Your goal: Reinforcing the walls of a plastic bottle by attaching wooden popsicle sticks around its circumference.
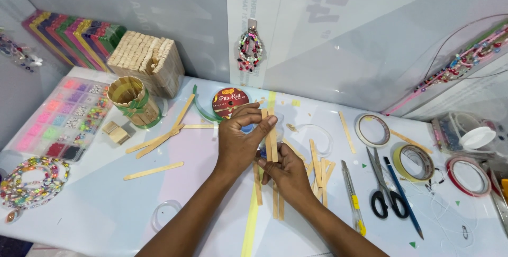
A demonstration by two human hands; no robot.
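Left hand: fingers curled, pinching the top of 2 wooden sticks.
Right hand: closed on the sticks' lower part.
Table: beneath both forearms.

A round red-and-black ribbon roll label sits at twelve o'clock; a white printed banner stands on the wall behind it.

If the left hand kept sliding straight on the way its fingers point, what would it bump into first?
The left hand points rightwards, its fingertips already on the upright pale wooden craft sticks it pinches. Past those, likely the clear plastic tape ring on the table, though depth is unclear.
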